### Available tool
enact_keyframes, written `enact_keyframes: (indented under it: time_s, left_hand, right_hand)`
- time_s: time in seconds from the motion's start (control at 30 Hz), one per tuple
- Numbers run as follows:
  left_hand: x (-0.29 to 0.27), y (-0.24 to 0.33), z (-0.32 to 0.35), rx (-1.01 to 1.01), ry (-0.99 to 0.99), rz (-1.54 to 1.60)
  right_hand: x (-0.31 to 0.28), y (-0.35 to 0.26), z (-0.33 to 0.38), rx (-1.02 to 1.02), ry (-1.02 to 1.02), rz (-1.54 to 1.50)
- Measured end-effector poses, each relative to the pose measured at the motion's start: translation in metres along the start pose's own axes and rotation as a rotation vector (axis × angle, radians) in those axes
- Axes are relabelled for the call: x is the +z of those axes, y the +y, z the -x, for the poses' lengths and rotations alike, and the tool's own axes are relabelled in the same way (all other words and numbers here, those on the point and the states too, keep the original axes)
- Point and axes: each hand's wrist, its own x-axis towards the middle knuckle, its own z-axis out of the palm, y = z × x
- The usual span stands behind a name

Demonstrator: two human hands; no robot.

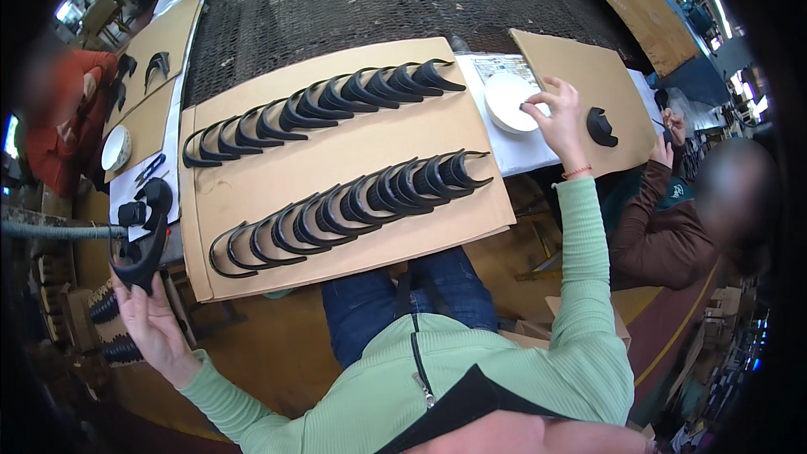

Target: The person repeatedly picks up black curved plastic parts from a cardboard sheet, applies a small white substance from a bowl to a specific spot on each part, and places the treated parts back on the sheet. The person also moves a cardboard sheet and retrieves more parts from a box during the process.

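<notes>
At the far left, my left hand (151,319) pinches the lower end of a black curved U-shaped piece (145,259), held up off the cardboard. My right hand (556,122) is raised at the rim of a white bowl (509,102). Its thumb and forefinger close on a small dark thing, too small to name. Between my hands lies a cardboard sheet (336,147) with two slanting rows of similar black pieces, a far row (315,105) and a near row (345,206), each piece overlapping its neighbour.
A dark mesh surface (378,0) stretches behind the cardboard. Co-workers sit at the left (63,118) and right (672,227). Beside the left one are a patterned bowl (117,148) and blue snips (151,168). A black piece (601,127) rests on the right-hand cardboard (580,76).
</notes>
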Motion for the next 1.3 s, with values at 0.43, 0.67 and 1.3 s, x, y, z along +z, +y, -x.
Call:
enact_keyframes:
  time_s: [0.43,0.67,1.3]
  left_hand:
    - [0.109,-0.036,0.052,-0.362,-0.248,0.017]
    - [0.139,-0.045,0.06,-0.471,-0.366,0.038]
    - [0.197,-0.051,0.075,-0.6,-0.595,0.138]
  right_hand:
    - [0.029,0.006,-0.01,0.012,-0.177,0.14]
    - [0.032,0.007,-0.011,-0.006,-0.176,0.134]
    - [-0.044,-0.068,0.04,0.342,0.145,-1.523]
